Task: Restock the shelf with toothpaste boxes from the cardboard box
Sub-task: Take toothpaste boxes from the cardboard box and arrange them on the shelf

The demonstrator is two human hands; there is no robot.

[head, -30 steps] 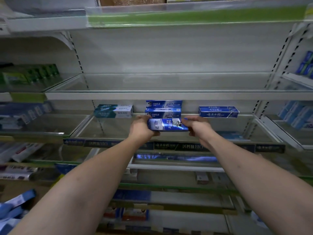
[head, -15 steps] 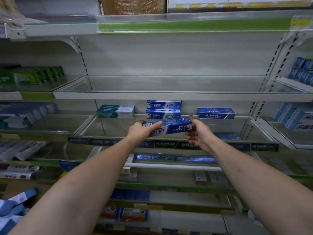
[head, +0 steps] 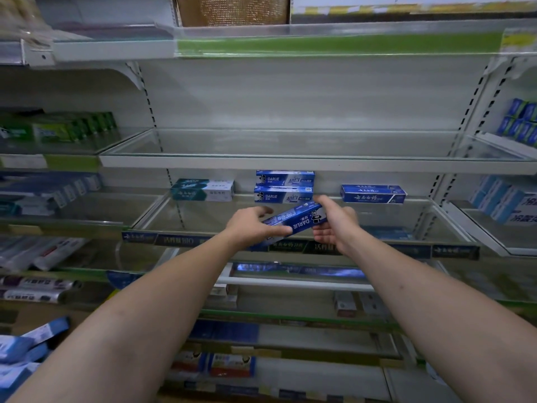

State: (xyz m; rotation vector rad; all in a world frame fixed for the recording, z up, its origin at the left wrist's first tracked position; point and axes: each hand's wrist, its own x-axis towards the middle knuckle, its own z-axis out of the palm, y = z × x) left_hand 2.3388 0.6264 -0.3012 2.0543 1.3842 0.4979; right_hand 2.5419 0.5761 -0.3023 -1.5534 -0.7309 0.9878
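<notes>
— Where's the box?
— Long glossy blue cardboard toothpaste box (head: 293, 223), tilted, over the glass shelf's (head: 203, 219) front edge, below two stacked boxes (head: 284, 187).
— Fingers?
— Left hand (head: 250, 228) curls round the lower end; right hand (head: 337, 225) pinches the raised end.

The toothpaste box (head: 293, 223) is glossy printed card with a sheen along its blue face. The shelf (head: 203, 219) beneath is smooth, reflective clear glass. The rail (head: 290, 165) above looks like matt white painted metal, as does the dull back panel (head: 290, 106). Up top, a shiny plastic strip (head: 319, 45).
</notes>
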